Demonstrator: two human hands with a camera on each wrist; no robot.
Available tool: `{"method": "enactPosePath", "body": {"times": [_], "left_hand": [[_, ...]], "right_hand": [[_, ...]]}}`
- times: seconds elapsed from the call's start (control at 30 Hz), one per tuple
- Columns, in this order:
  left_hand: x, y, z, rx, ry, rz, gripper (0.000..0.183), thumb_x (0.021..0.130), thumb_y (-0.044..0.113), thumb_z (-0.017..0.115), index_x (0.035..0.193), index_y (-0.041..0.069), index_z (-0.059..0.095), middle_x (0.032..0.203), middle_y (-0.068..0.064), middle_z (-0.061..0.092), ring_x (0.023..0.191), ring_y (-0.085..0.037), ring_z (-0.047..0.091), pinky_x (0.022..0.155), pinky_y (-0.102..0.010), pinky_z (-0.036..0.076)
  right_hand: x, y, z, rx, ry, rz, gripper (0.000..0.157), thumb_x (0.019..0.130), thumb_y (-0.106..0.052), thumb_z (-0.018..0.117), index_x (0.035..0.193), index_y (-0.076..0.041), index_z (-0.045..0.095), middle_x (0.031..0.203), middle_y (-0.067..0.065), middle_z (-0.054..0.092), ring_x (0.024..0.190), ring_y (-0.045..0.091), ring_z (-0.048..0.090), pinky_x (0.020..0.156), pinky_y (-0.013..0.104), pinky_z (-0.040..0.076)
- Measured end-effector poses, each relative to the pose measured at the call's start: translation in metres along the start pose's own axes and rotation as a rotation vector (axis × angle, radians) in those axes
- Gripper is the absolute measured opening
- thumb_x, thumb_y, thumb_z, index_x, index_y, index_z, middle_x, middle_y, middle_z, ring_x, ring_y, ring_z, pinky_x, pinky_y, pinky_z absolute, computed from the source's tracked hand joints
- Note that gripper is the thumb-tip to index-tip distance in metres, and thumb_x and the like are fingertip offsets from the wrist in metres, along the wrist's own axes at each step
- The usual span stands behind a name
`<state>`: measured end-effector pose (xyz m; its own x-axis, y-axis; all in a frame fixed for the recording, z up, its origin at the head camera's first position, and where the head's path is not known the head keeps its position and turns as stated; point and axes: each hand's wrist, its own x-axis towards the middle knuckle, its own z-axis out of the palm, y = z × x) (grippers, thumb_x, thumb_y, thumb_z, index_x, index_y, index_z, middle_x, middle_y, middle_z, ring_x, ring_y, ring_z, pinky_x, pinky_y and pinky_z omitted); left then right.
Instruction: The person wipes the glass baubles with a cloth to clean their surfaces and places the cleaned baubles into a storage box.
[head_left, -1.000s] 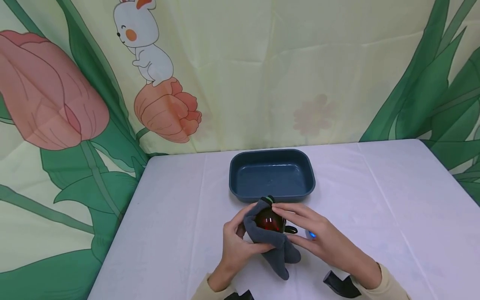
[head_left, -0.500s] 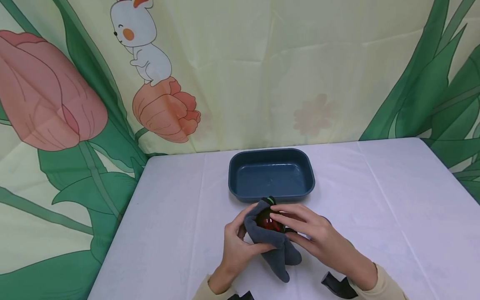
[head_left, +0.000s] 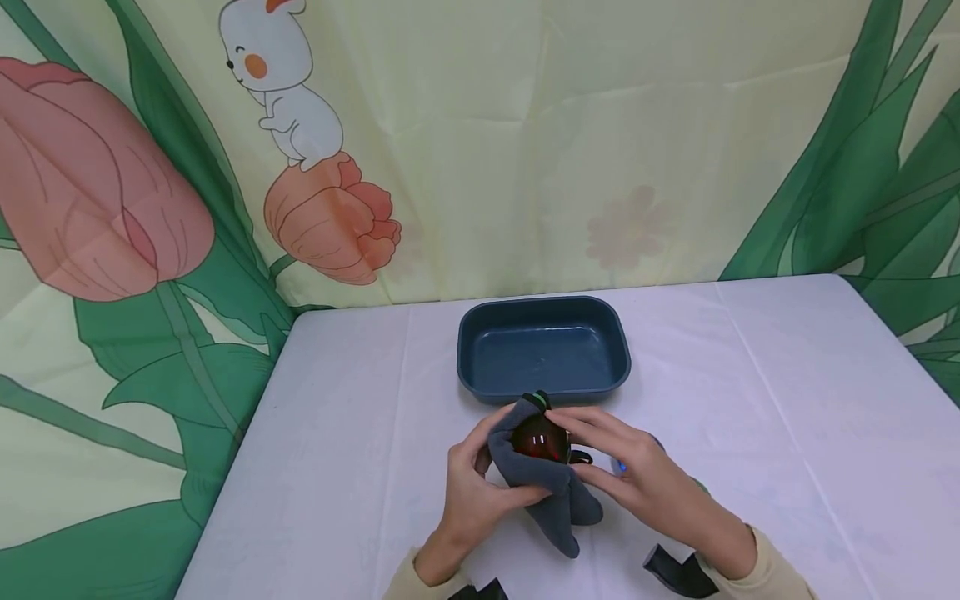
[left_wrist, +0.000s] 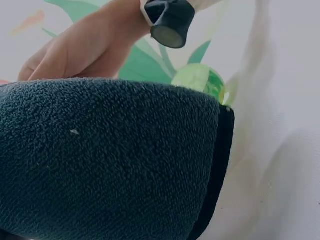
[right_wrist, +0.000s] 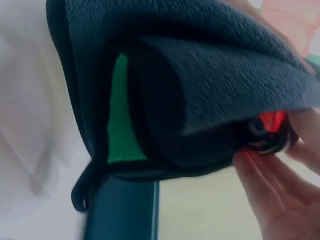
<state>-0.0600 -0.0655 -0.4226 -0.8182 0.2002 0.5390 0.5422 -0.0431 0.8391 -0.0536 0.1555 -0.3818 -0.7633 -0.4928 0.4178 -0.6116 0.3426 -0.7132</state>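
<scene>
A dark grey cloth point(head_left: 536, 473) with black edging is wrapped around a shiny dark red round object point(head_left: 542, 437), whose exact kind does not show. My left hand point(head_left: 480, 492) grips the cloth from the left, thumb across its front fold. From the right, my right hand point(head_left: 622, 454) holds the red object's side between its fingertips and thumb. A small black loop point(head_left: 581, 457) sticks out near that thumb. The right wrist view has the cloth point(right_wrist: 235, 75) folded over the red and black glossy surface point(right_wrist: 272, 122), with a green patch point(right_wrist: 122, 115) inside the fold.
An empty dark blue basin point(head_left: 543, 354) stands just beyond my hands on the white-covered table point(head_left: 337, 450). Behind my right hand, a blue shiny thing point(head_left: 621, 467) is mostly hidden. A green see-through round thing point(left_wrist: 200, 80) shows past the cloth in the left wrist view.
My right fingers slid left over the front of the red object, then drew back to its right side, leaving more of it visible. The left hand and cloth have hardly moved.
</scene>
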Motion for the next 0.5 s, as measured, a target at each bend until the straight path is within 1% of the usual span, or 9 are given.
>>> {"method": "enactPosePath", "body": {"times": [0.1, 0.17, 0.23, 0.3, 0.37, 0.4, 0.43, 0.5], "left_hand": [[0.0007, 0.0005, -0.0003, 0.000, 0.006, 0.000, 0.076, 0.067, -0.005, 0.087, 0.136, 0.000, 0.055, 0.127, -0.019, 0.066, 0.111, -0.022, 0.067, 0.093, -0.035, 0.057], [0.0013, 0.0010, -0.0005, -0.004, 0.007, -0.002, 0.076, 0.067, -0.005, 0.088, 0.136, 0.000, 0.055, 0.127, -0.019, 0.066, 0.112, -0.022, 0.067, 0.094, -0.035, 0.057], [0.0017, 0.0015, -0.0007, -0.007, 0.007, -0.009, 0.076, 0.066, -0.005, 0.088, 0.135, 0.001, 0.056, 0.127, -0.018, 0.066, 0.112, -0.022, 0.067, 0.094, -0.035, 0.056], [0.0019, 0.0020, -0.0009, -0.017, 0.002, -0.021, 0.076, 0.067, -0.005, 0.087, 0.136, 0.001, 0.056, 0.127, -0.018, 0.066, 0.111, -0.022, 0.067, 0.095, -0.035, 0.056], [0.0016, 0.0025, -0.0010, -0.033, 0.000, -0.038, 0.075, 0.068, -0.006, 0.087, 0.136, 0.002, 0.056, 0.127, -0.018, 0.065, 0.111, -0.022, 0.067, 0.095, -0.034, 0.056], [0.0013, 0.0027, -0.0010, -0.040, 0.000, -0.046, 0.075, 0.068, -0.006, 0.086, 0.136, 0.002, 0.055, 0.127, -0.018, 0.065, 0.111, -0.022, 0.067, 0.095, -0.034, 0.056], [0.0010, 0.0029, -0.0010, -0.047, 0.000, -0.053, 0.075, 0.069, -0.006, 0.086, 0.136, 0.002, 0.055, 0.128, -0.018, 0.065, 0.111, -0.022, 0.067, 0.095, -0.034, 0.056], [0.0003, 0.0033, -0.0011, -0.057, 0.003, -0.065, 0.075, 0.070, -0.006, 0.086, 0.137, 0.003, 0.055, 0.128, -0.019, 0.064, 0.111, -0.022, 0.067, 0.095, -0.034, 0.056]], "right_hand": [[0.0001, -0.0020, -0.0040, -0.054, -0.028, -0.003, 0.067, 0.085, -0.005, 0.076, 0.146, -0.017, 0.050, 0.140, 0.001, 0.055, 0.121, 0.013, 0.060, 0.092, 0.021, 0.055], [0.0002, -0.0028, -0.0064, -0.102, -0.016, -0.017, 0.062, 0.088, -0.017, 0.075, 0.145, -0.018, 0.051, 0.140, 0.000, 0.055, 0.123, 0.012, 0.058, 0.092, 0.015, 0.053], [0.0000, -0.0031, -0.0072, -0.135, 0.008, -0.049, 0.056, 0.092, -0.031, 0.070, 0.143, -0.018, 0.054, 0.140, 0.000, 0.055, 0.124, 0.011, 0.056, 0.087, 0.009, 0.050], [0.0006, -0.0026, -0.0066, -0.149, 0.032, -0.113, 0.050, 0.095, -0.039, 0.060, 0.139, -0.015, 0.058, 0.139, 0.003, 0.056, 0.124, 0.012, 0.055, 0.089, 0.008, 0.050], [0.0015, -0.0019, -0.0050, -0.145, 0.045, -0.185, 0.046, 0.098, -0.040, 0.054, 0.136, -0.013, 0.061, 0.138, 0.005, 0.056, 0.126, 0.014, 0.053, 0.091, 0.008, 0.048], [0.0021, -0.0014, -0.0038, -0.139, 0.049, -0.221, 0.044, 0.099, -0.038, 0.053, 0.134, -0.012, 0.062, 0.138, 0.007, 0.056, 0.127, 0.015, 0.053, 0.093, 0.009, 0.048], [0.0030, -0.0008, -0.0028, -0.135, 0.054, -0.258, 0.042, 0.100, -0.035, 0.053, 0.133, -0.010, 0.063, 0.138, 0.009, 0.056, 0.128, 0.016, 0.052, 0.098, 0.012, 0.048], [0.0041, -0.0004, -0.0010, -0.129, 0.067, -0.305, 0.040, 0.101, -0.031, 0.053, 0.132, -0.008, 0.064, 0.137, 0.010, 0.057, 0.129, 0.018, 0.052, 0.101, 0.014, 0.046]]}}
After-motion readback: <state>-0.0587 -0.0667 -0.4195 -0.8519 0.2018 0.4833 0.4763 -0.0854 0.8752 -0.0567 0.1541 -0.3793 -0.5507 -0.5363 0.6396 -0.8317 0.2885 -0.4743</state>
